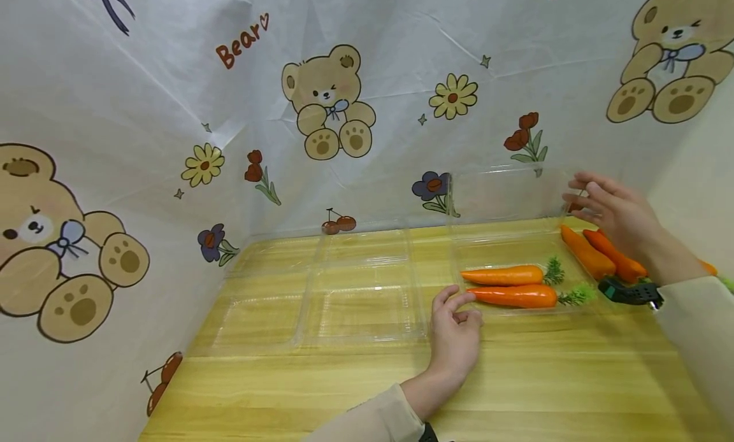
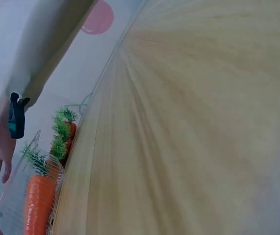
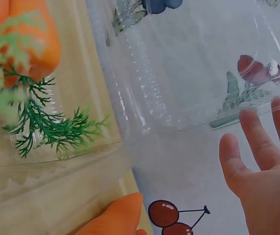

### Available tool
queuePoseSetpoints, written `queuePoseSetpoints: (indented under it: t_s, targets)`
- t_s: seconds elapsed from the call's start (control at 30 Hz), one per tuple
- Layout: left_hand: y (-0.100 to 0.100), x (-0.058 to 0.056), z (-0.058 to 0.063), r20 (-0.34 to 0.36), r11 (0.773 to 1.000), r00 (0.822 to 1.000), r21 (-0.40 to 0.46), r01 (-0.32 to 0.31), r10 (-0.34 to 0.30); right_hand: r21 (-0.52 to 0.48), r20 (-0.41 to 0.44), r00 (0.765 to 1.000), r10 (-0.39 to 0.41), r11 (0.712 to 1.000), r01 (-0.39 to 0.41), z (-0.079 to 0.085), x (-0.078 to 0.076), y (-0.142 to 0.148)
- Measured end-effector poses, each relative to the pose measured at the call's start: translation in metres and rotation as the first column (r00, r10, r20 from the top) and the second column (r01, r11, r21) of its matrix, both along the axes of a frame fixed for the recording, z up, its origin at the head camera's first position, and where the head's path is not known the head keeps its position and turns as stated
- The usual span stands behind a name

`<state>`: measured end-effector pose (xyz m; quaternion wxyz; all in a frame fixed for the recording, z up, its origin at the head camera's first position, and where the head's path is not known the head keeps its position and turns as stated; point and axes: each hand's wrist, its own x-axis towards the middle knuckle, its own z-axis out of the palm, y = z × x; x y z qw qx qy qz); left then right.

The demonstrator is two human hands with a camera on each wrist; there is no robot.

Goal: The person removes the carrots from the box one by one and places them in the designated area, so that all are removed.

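Observation:
Two orange toy carrots [image 1: 507, 276] with green tops lie side by side in a clear plastic clamshell box [image 1: 499, 253]. Its transparent lid [image 3: 179, 73] stands raised at the back. My right hand [image 1: 616, 209] is at the lid's right edge, fingers spread; in the right wrist view the fingertips [image 3: 250, 116] meet the rim. My left hand [image 1: 455, 334] rests at the box's front left corner, its fingers loosely bent beside the carrot tips. In the left wrist view, only its fingertips show at the bottom left corner, near the lid edge.
More carrots [image 1: 587, 253] lie on the table right of the box, partly behind the right wrist. Left of the box, clear plastic containers [image 1: 367, 308] lie spread on the wood-grain table [image 1: 516, 372]. A bear-print sheet [image 1: 395, 21] rises behind and at the left.

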<state>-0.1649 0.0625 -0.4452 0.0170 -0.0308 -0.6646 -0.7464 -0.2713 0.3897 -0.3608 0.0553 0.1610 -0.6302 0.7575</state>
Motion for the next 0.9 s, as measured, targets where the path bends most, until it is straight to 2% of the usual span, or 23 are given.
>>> queuePoseSetpoints:
  t_s: [0.2, 0.3, 0.37, 0.53, 0.6, 0.73, 0.9]
  targets:
    - [0.001, 0.001, 0.001, -0.004, 1.0, 1.0, 0.01, 0.008, -0.008, 0.155, 0.07, 0.997, -0.021, 0.988, 0.01, -0.008, -0.004, 0.007]
    - [0.001, 0.001, 0.001, -0.003, 1.0, 1.0, 0.018, 0.013, -0.013, 0.248, 0.093, 0.995, -0.041, 0.969, 0.017, -0.011, -0.008, 0.007]
    - [0.001, 0.001, 0.001, -0.005, 1.0, 1.0, 0.019, 0.013, -0.013, 0.331, 0.113, 0.991, -0.072, 0.943, 0.031, -0.012, -0.01, 0.006]
    - [0.001, 0.001, 0.0, -0.014, 1.0, 1.0, 0.019, 0.008, -0.008, 0.527, 0.175, 0.974, -0.147, 0.849, 0.034, -0.013, -0.016, 0.002]
    - [0.001, 0.001, 0.0, -0.013, 1.0, 1.0, 0.022, 0.009, -0.008, 0.551, 0.214, 0.965, -0.153, 0.834, 0.01, -0.013, -0.018, 0.001]
    - [0.001, 0.001, 0.0, -0.007, 1.0, 1.0, 0.027, 0.014, -0.013, 0.553, 0.287, 0.944, -0.163, 0.833, -0.024, -0.014, -0.022, 0.001]
    - [0.002, 0.001, -0.001, -0.004, 1.0, 1.0, 0.025, 0.013, -0.013, 0.582, 0.313, 0.936, -0.161, 0.812, -0.055, -0.016, -0.023, 0.002]
